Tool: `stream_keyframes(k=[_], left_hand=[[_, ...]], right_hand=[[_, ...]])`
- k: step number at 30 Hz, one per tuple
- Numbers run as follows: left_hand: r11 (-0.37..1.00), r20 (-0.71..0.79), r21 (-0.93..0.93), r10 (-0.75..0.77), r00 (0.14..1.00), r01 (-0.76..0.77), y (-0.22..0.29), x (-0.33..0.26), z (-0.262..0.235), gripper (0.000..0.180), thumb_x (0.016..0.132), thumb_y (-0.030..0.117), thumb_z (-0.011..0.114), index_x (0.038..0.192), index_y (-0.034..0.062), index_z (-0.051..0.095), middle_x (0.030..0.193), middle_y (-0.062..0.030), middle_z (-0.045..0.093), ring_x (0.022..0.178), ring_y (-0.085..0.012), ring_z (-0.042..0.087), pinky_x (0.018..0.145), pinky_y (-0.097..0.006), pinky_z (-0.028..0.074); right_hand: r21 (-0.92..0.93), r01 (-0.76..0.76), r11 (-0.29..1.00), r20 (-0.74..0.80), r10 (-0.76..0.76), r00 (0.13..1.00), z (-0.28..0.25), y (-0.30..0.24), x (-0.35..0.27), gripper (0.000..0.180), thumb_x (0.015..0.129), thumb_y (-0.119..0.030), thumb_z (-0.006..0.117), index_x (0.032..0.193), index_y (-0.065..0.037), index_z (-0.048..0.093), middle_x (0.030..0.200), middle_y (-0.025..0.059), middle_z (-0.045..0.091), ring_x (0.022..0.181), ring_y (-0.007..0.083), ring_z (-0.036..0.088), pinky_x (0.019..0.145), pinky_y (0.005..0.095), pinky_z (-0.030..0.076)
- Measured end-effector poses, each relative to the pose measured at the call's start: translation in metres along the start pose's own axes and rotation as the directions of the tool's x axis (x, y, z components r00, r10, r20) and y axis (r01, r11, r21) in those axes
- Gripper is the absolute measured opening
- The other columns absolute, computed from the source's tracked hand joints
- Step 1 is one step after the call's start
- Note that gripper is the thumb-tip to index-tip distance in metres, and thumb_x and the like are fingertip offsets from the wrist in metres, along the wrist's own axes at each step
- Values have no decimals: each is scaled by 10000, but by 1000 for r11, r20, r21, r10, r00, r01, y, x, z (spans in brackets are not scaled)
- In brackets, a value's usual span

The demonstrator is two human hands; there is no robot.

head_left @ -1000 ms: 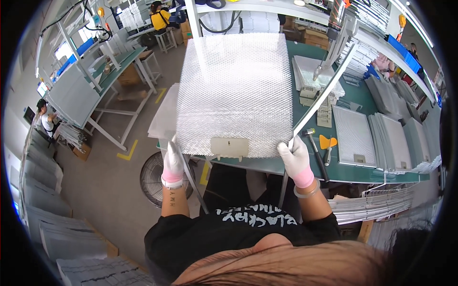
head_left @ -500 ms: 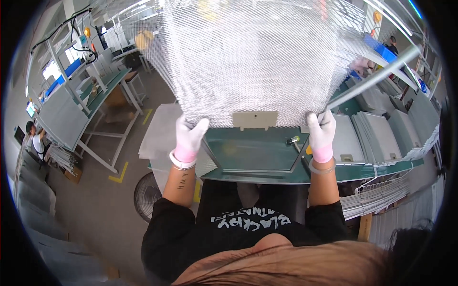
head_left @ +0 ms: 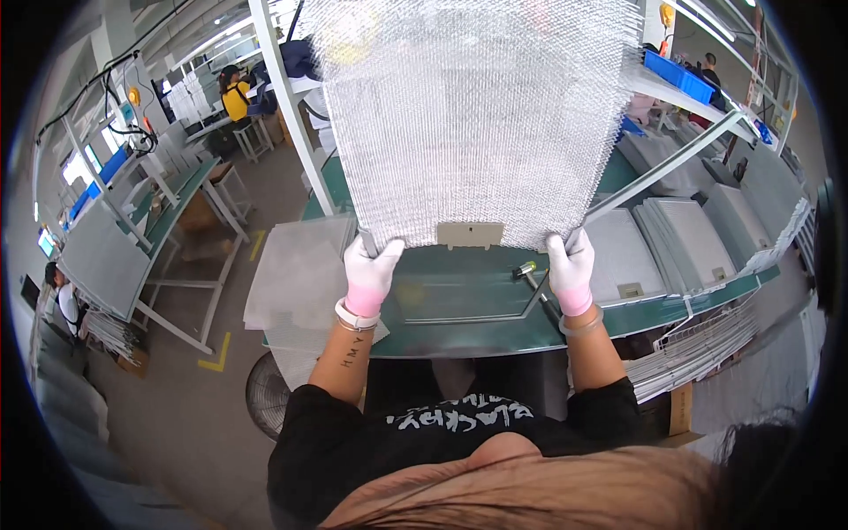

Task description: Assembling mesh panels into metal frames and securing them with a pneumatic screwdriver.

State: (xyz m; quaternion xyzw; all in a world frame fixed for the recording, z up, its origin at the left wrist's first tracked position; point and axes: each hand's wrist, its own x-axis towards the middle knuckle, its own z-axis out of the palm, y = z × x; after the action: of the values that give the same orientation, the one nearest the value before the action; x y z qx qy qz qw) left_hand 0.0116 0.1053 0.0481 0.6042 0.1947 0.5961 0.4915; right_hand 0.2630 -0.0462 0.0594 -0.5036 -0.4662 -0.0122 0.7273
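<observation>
A large silvery mesh sheet [head_left: 477, 132] is raised in front of me, its lower edge running between my two gloved hands. My left hand [head_left: 370, 269] pinches the lower left corner, thumb on the near side. At the lower right corner, my right hand [head_left: 570, 265] grips it the same way. A beige rectangular plate [head_left: 470, 234] sits at the middle of the mesh's lower edge. Below the sheet, a thin metal frame [head_left: 468, 319] lies on the green worktable [head_left: 442, 343]. A hammer [head_left: 527, 272] rests on the table beside my right hand.
Stacked mesh sheets [head_left: 287, 269] lie at the table's left end. Finished-looking filter panels [head_left: 680, 238] stand to the right. A slanting metal bar [head_left: 658, 168] rises at the back right. A floor fan [head_left: 268, 395] is below left. Other people work at farther benches.
The mesh sheet has swung upright and narrowed at its sides, its flared edges now hanging straighter. Both hands have moved slightly lower and nearer each other, still holding its corners.
</observation>
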Motion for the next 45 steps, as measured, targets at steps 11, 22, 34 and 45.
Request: stream_keyframes(k=[11,22,34,45], left_hand=[[994,398,48,-106,911,95,-3,0,-31,350,853,21,641,1195,-26,585,1003,-13,655,816,-56,580,729,-240,484],[983,-29,-123,137,990,-139,15,19,7,191,941,4,499,1117,11,573,900,45,563,758,-10,456,702,-177,391],[990,47,-43,135,990,-133,12,6,3,304,923,20,533,1224,-21,521,1042,-16,615,887,-60,542,814,-232,442],[978,125,140,-171,977,153,-70,-70,-33,320,908,43,517,1219,-30,514,1087,-49,605,947,-100,543,854,-259,441]], right_hand=[[72,-76,994,309,51,950,-34,24,-10,279,845,-10,571,1122,17,577,945,34,627,855,83,558,801,236,452],[-58,23,998,-105,-29,994,-2,-13,19,102,883,-78,640,907,-6,572,699,-30,520,602,44,423,551,219,366],[73,-144,987,7,144,990,-14,-3,14,116,886,-57,649,859,12,559,758,-17,573,677,66,485,624,237,431],[-123,-203,972,203,224,953,-25,68,-77,227,913,-102,600,1092,36,573,975,73,660,875,139,602,808,283,473]])
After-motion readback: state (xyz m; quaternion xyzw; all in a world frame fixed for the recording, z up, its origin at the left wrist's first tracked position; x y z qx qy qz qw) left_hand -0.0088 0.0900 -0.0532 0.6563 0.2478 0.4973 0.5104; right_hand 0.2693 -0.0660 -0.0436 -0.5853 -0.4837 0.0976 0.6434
